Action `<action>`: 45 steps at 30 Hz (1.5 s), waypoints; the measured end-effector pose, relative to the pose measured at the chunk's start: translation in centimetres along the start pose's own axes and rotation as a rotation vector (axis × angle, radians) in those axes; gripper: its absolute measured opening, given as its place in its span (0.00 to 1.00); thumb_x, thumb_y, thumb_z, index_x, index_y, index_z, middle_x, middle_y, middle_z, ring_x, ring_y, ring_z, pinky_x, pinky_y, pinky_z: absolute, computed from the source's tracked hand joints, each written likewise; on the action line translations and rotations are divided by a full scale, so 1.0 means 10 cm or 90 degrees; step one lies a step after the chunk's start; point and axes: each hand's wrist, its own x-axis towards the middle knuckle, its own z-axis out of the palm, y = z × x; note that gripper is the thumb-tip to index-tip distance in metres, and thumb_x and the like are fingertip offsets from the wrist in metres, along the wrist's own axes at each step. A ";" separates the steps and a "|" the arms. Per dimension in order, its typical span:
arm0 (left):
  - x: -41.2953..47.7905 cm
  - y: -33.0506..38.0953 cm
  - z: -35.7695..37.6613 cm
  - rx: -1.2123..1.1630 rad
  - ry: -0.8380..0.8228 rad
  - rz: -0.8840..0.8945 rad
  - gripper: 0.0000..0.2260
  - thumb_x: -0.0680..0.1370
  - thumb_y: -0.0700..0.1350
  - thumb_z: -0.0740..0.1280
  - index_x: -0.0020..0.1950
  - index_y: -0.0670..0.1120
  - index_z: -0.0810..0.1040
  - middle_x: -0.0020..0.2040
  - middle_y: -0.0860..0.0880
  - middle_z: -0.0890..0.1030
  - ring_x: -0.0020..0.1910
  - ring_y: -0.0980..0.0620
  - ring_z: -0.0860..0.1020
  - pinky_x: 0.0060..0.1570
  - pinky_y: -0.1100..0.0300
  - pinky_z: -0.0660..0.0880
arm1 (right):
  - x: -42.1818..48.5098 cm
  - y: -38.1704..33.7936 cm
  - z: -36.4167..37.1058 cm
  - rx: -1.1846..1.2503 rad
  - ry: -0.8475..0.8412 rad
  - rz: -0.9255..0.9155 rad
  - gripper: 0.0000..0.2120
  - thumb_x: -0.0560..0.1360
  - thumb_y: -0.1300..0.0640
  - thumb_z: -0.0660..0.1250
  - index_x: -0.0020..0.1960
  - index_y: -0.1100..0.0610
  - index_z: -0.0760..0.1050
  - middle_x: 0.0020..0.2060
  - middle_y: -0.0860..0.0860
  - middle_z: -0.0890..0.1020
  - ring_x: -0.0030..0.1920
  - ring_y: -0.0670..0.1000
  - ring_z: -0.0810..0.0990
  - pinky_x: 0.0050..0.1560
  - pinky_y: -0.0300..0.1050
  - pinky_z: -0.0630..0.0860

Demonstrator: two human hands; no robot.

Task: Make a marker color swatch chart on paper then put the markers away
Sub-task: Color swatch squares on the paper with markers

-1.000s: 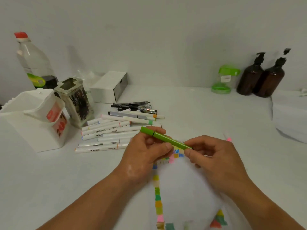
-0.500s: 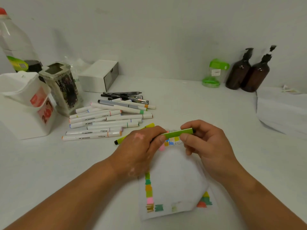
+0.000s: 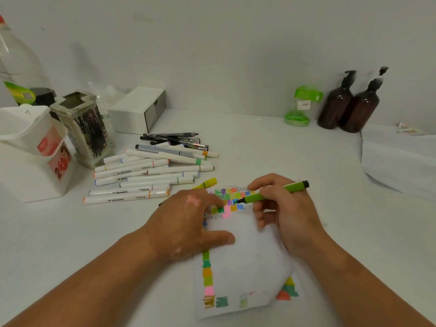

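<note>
A white paper sheet [image 3: 247, 260] lies on the table with coloured swatches along its left side, bottom and top. My right hand [image 3: 285, 208] grips a green marker [image 3: 271, 193], uncapped, its dark tip touching the top row of swatches [image 3: 233, 199]. My left hand [image 3: 186, 223] rests on the sheet's left part with the thumb flat on the paper. Its fingers bend toward the swatches and hide whatever is under them. A yellow marker [image 3: 205, 183] lies just beyond the left hand. Several white markers [image 3: 141, 175] are piled behind it.
Black pens [image 3: 174, 139] lie behind the marker pile. At the left stand a white bin [image 3: 28, 166], a patterned holder [image 3: 82, 128], a plastic bottle [image 3: 21, 67] and a white box [image 3: 139, 109]. A green-lidded jar [image 3: 300, 107] and two brown pump bottles [image 3: 349, 105] stand far right, above stacked paper [image 3: 398, 159].
Both hands held the capped green marker above the paper. Now the right hand alone holds it, uncapped, tip on the swatches, and the left hand has dropped onto the sheet.
</note>
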 end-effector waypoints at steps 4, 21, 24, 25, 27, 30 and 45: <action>0.01 0.02 0.02 0.029 -0.023 -0.008 0.37 0.65 0.76 0.66 0.71 0.60 0.72 0.60 0.61 0.78 0.49 0.61 0.69 0.51 0.63 0.71 | 0.00 0.04 0.05 -0.169 -0.023 0.048 0.06 0.69 0.59 0.69 0.40 0.53 0.84 0.28 0.55 0.82 0.28 0.52 0.79 0.30 0.45 0.77; 0.04 0.00 0.06 0.032 -0.046 -0.031 0.37 0.66 0.75 0.67 0.72 0.60 0.71 0.62 0.58 0.78 0.54 0.57 0.73 0.49 0.63 0.67 | 0.01 0.07 0.07 -0.388 -0.004 0.017 0.07 0.70 0.57 0.72 0.39 0.45 0.82 0.26 0.47 0.81 0.26 0.45 0.77 0.29 0.45 0.75; 0.04 0.00 0.06 0.032 -0.046 -0.036 0.37 0.66 0.75 0.67 0.72 0.60 0.71 0.62 0.58 0.78 0.53 0.58 0.72 0.50 0.62 0.69 | 0.00 0.07 0.06 -0.376 -0.003 0.014 0.06 0.70 0.57 0.72 0.39 0.46 0.82 0.25 0.48 0.81 0.26 0.46 0.77 0.30 0.46 0.75; 0.04 0.00 0.05 0.033 -0.047 -0.037 0.38 0.66 0.75 0.67 0.72 0.60 0.71 0.63 0.58 0.78 0.53 0.57 0.72 0.51 0.61 0.70 | 0.00 0.07 0.07 -0.383 -0.010 0.014 0.06 0.70 0.57 0.71 0.39 0.46 0.82 0.25 0.47 0.81 0.26 0.45 0.76 0.30 0.45 0.75; 0.04 0.00 0.05 0.034 -0.048 -0.040 0.38 0.66 0.75 0.67 0.72 0.61 0.71 0.63 0.58 0.78 0.55 0.56 0.74 0.52 0.60 0.71 | -0.01 0.07 0.07 -0.387 -0.006 0.010 0.07 0.71 0.57 0.71 0.39 0.45 0.82 0.26 0.47 0.81 0.25 0.45 0.76 0.30 0.45 0.75; 0.04 0.00 0.05 0.032 -0.049 -0.046 0.38 0.65 0.75 0.67 0.72 0.61 0.71 0.64 0.58 0.77 0.58 0.55 0.75 0.55 0.59 0.72 | -0.01 0.07 0.07 -0.380 0.015 0.008 0.06 0.71 0.57 0.72 0.39 0.45 0.82 0.26 0.47 0.81 0.26 0.45 0.78 0.30 0.45 0.77; 0.05 0.00 0.04 0.029 -0.056 -0.056 0.38 0.64 0.76 0.67 0.71 0.61 0.72 0.62 0.57 0.78 0.49 0.59 0.69 0.55 0.58 0.74 | 0.00 0.12 0.06 -0.394 0.036 0.016 0.04 0.70 0.56 0.71 0.38 0.48 0.81 0.27 0.43 0.80 0.28 0.41 0.75 0.28 0.35 0.69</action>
